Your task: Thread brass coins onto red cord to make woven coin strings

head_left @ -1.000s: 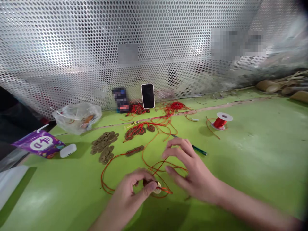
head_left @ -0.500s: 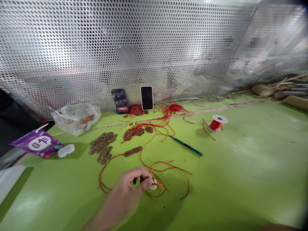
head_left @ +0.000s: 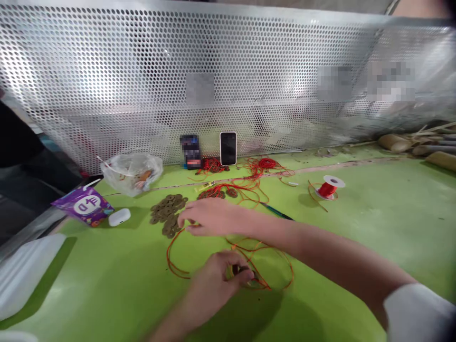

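Mesh (head_left: 249, 66) backed the green bench (head_left: 374, 213). Well forward of its back edge, the left hand (head_left: 219, 280) pinched a coin (head_left: 253, 280) and red cord (head_left: 266, 285); the right hand (head_left: 204, 216) — grip unclear — was at the coin pile (head_left: 167, 207), nearer the left edge.

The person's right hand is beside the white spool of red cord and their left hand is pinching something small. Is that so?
The place of the right hand is wrong: the head view shows it beside the pile of flat, round brown discs. The left hand is pinching something small.

Coins (head_left: 168, 208) — matt metal; tabletop (head_left: 384, 209) — smooth, glossy
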The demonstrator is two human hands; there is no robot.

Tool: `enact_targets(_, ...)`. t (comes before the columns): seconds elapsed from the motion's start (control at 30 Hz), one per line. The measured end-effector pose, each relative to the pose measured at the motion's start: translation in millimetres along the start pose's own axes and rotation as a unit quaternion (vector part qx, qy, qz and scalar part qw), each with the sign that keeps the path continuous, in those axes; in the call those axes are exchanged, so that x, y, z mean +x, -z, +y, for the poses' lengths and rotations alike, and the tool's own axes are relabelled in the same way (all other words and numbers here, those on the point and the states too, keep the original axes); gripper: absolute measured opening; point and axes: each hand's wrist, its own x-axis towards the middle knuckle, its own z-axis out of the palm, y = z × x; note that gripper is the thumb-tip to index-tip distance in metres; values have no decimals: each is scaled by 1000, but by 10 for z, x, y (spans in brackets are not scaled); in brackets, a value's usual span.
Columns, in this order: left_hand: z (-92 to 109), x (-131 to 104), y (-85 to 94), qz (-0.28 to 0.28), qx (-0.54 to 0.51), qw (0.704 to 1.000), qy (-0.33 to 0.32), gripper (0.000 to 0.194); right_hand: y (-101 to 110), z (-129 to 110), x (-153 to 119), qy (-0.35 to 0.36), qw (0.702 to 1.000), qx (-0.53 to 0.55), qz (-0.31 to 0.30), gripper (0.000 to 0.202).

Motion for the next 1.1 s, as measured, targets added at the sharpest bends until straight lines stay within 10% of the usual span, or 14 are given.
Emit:
enact_targets(0.2, -101, 17, -11, 4, 3, 1000, -21, 18, -408, 61, 756, 7, 982, -159, -98, 18)
enact_targets(0.63, -159, 110, 16, -3, 9, 997, -79, 16, -676, 116, 1056, -81, 994, -51, -49, 8)
enact_targets(0.87, -100, 61, 81, -7, 26, 998, -50, 17, -584, 271, 840, -116, 980, 156, 35, 6)
enact_targets(1.1, -69, 46, 178, 8, 16, 999, -39, 19, -487, 413, 136, -158, 896, 379, 168, 13)
